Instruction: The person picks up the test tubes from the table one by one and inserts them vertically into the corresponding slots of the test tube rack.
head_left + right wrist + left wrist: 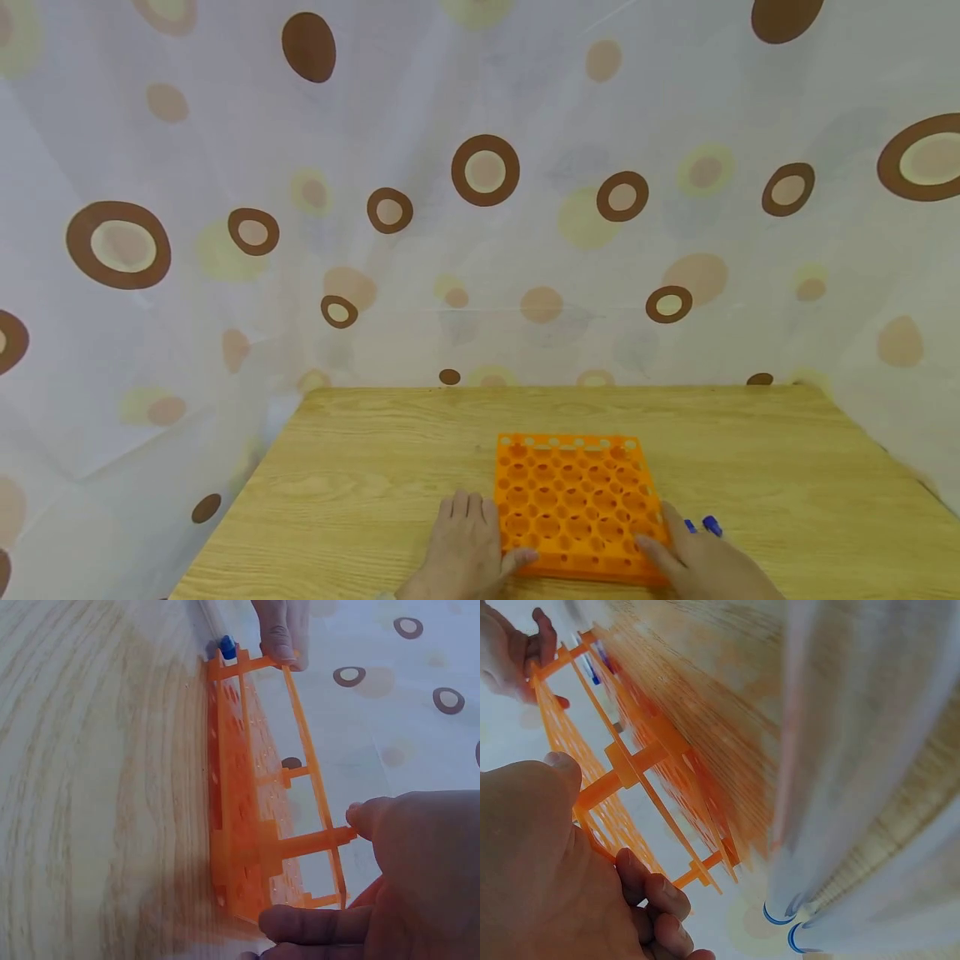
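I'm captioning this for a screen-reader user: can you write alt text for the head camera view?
An orange test-tube rack sits on a wooden table, gripped at its near corners by a person's left hand and right hand. Small blue caps lie just beyond the right hand, and a white curtain with brown circles hangs behind the table.

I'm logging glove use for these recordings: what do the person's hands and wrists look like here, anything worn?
Both the left hand and the right hand are bare: no gloves, rings or markings show. Nails are short and unpainted. No sleeve can be made out on either wrist.
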`<action>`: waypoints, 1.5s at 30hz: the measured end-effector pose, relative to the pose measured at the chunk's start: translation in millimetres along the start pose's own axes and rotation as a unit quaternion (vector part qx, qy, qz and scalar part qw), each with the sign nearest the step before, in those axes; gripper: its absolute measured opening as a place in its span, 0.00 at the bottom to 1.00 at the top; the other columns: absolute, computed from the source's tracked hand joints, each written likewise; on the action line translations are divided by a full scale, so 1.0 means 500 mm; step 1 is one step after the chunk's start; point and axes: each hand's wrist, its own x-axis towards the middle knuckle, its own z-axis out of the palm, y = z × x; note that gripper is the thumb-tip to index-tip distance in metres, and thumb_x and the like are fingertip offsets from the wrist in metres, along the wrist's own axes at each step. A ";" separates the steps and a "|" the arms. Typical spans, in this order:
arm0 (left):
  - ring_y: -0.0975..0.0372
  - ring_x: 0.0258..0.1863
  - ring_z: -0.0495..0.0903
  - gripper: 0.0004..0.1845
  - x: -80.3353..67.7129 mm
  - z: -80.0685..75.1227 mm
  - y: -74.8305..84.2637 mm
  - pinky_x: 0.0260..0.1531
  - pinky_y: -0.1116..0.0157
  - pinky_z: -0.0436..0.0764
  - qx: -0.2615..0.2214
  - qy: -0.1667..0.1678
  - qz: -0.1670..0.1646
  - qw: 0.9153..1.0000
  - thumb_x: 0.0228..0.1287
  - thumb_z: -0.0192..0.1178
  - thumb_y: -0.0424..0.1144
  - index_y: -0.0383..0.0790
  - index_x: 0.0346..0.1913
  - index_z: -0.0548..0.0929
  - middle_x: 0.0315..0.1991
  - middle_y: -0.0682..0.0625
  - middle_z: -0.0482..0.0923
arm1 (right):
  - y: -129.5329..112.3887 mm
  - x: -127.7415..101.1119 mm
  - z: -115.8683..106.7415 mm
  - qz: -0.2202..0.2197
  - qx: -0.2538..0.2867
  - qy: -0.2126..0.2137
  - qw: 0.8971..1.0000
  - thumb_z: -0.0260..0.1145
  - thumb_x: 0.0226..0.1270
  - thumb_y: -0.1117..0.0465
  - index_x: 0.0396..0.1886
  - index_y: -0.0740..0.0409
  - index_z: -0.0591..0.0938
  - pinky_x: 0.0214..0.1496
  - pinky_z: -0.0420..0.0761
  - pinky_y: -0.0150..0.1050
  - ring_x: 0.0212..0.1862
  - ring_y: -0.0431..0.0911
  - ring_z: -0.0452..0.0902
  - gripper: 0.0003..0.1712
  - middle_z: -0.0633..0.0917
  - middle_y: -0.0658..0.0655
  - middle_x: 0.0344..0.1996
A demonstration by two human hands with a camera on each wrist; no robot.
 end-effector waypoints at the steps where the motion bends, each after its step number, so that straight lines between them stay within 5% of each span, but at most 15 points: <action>1: 0.59 0.26 0.57 0.39 0.000 0.000 0.000 0.32 0.67 0.59 -0.003 -0.002 -0.001 1.000 0.63 0.34 0.78 0.42 0.27 0.67 0.24 0.51 0.63 | 0.002 0.000 -0.003 -0.003 0.005 -0.003 1.000 0.46 0.75 0.34 0.70 0.81 0.57 0.53 0.74 0.65 0.50 0.69 0.80 0.52 0.79 0.79 0.54; 3: 0.59 0.27 0.58 0.39 -0.002 -0.001 0.001 0.32 0.66 0.60 -0.008 -0.006 -0.003 1.000 0.62 0.35 0.78 0.42 0.28 0.68 0.24 0.51 0.64 | 0.005 -0.002 -0.010 -0.006 0.010 -0.004 1.000 0.46 0.76 0.34 0.69 0.79 0.62 0.56 0.72 0.67 0.55 0.72 0.76 0.49 0.76 0.79 0.59; 8: 0.59 0.27 0.57 0.39 -0.004 -0.001 0.002 0.32 0.66 0.59 -0.012 -0.012 -0.008 1.000 0.62 0.36 0.78 0.42 0.28 0.68 0.24 0.51 0.63 | 0.015 -0.015 -0.037 -0.021 0.026 0.033 0.999 0.47 0.77 0.38 0.63 0.74 0.73 0.53 0.77 0.62 0.51 0.62 0.82 0.41 0.85 0.66 0.50; 16: 0.58 0.28 0.58 0.39 0.001 -0.006 0.001 0.33 0.66 0.59 -0.011 -0.020 -0.011 1.000 0.63 0.33 0.78 0.42 0.28 0.68 0.25 0.50 0.65 | 0.040 -0.029 -0.086 -0.034 0.046 0.088 0.994 0.52 0.79 0.50 0.57 0.68 0.77 0.35 0.76 0.36 0.35 0.38 0.75 0.25 0.84 0.49 0.37; 23: 0.59 0.27 0.57 0.39 0.000 -0.012 0.001 0.32 0.66 0.58 -0.016 -0.028 -0.012 0.999 0.63 0.35 0.78 0.42 0.28 0.67 0.25 0.50 0.64 | 0.074 -0.028 -0.109 -0.025 0.058 0.088 0.994 0.52 0.79 0.57 0.55 0.69 0.77 0.36 0.77 0.37 0.38 0.42 0.77 0.20 0.85 0.50 0.38; 29: 0.58 0.29 0.59 0.40 0.003 -0.011 0.004 0.34 0.65 0.61 -0.026 -0.060 -0.021 0.998 0.62 0.34 0.78 0.41 0.30 0.68 0.27 0.49 0.66 | 0.113 -0.025 -0.111 -0.023 0.003 0.086 0.996 0.56 0.75 0.61 0.49 0.69 0.79 0.37 0.79 0.41 0.36 0.43 0.78 0.14 0.84 0.50 0.36; 45: 0.58 0.29 0.58 0.39 0.010 -0.018 0.002 0.35 0.65 0.60 -0.047 -0.065 -0.028 0.996 0.63 0.33 0.78 0.41 0.31 0.68 0.26 0.50 0.63 | 0.181 -0.001 -0.078 0.032 -0.008 0.000 0.999 0.57 0.71 0.65 0.44 0.74 0.79 0.42 0.81 0.51 0.39 0.54 0.82 0.13 0.85 0.56 0.36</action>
